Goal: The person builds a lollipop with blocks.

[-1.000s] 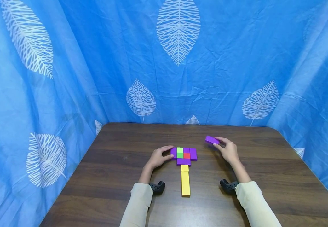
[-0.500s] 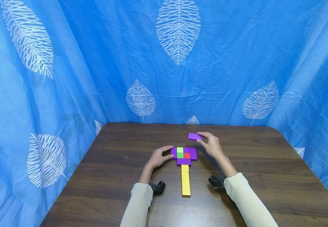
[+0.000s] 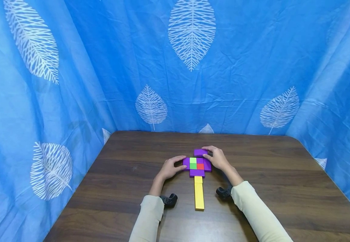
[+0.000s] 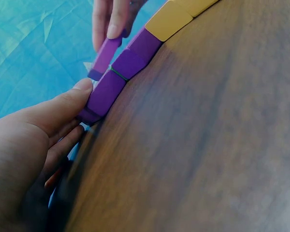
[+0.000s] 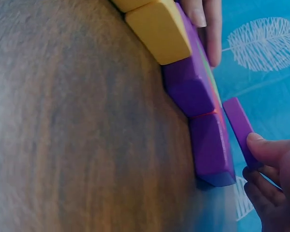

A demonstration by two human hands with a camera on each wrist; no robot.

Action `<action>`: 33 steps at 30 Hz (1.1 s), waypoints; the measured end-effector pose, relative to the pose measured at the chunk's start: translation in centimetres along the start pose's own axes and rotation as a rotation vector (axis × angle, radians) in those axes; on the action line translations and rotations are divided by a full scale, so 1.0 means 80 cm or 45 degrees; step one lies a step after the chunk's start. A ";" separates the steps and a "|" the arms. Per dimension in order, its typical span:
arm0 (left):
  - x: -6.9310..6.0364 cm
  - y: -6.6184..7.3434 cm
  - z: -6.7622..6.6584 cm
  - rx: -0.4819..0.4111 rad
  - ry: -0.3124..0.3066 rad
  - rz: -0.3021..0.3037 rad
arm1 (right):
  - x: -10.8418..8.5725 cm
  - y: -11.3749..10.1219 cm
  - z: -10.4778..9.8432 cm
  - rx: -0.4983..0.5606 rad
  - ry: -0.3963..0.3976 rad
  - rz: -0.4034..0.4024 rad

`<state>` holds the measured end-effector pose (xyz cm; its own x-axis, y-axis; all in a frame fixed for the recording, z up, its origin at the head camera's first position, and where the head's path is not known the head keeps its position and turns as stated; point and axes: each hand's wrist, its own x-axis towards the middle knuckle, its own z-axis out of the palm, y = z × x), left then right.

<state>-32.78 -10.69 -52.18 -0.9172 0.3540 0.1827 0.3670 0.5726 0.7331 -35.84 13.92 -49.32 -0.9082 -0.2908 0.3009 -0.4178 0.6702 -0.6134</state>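
Observation:
My right hand point(image 3: 218, 159) pinches a purple block point(image 3: 199, 153) by its right end, just above the far side of a flat block pattern. In the right wrist view that same purple block point(image 5: 239, 125) is off the table. My left hand point(image 3: 167, 168) has thumb and finger on opposite ends of the pattern's left purple block point(image 3: 186, 163). Beside that one lie a light green block point(image 3: 193, 160), a green block point(image 3: 193, 166), a red block point(image 3: 200, 166) and a small purple one. A right purple block point(image 3: 207, 165) and a near purple block point(image 3: 197, 173) flank them.
A long yellow block point(image 3: 199, 195) and a short yellow block point(image 3: 198, 179) run from the pattern toward the person. Everything lies on a brown wooden table point(image 3: 117, 188). A blue leaf-print curtain point(image 3: 238, 67) encloses the back and sides. Each wrist wears a black device.
My right hand has carried the purple block leftward, then down toward the pattern's far edge. My left hand has stayed at the left purple block.

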 end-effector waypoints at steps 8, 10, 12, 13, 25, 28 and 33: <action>0.000 0.000 0.002 -0.004 0.005 0.008 | 0.000 0.008 0.008 -0.026 -0.052 -0.009; 0.000 -0.001 0.002 -0.003 0.008 0.018 | 0.000 0.009 0.009 -0.024 -0.052 -0.015; 0.000 -0.001 0.002 -0.004 0.011 0.028 | 0.000 0.009 0.009 -0.030 -0.059 -0.032; 0.000 -0.001 0.003 -0.004 0.011 0.033 | 0.000 0.009 0.010 -0.031 -0.065 -0.035; 0.000 -0.005 0.005 -0.005 0.008 0.019 | 0.000 0.010 0.016 -0.049 -0.134 -0.052; 0.000 -0.005 0.005 -0.002 0.009 0.022 | 0.000 0.010 0.017 -0.052 -0.146 -0.052; -0.001 -0.006 0.005 0.002 0.018 0.026 | 0.001 0.010 0.017 -0.052 -0.169 -0.071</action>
<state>-32.84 -10.71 -52.83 -0.9115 0.3556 0.2068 0.3861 0.5663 0.7282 -36.28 13.47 -50.77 -0.8798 -0.4145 0.2326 -0.4689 0.6770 -0.5672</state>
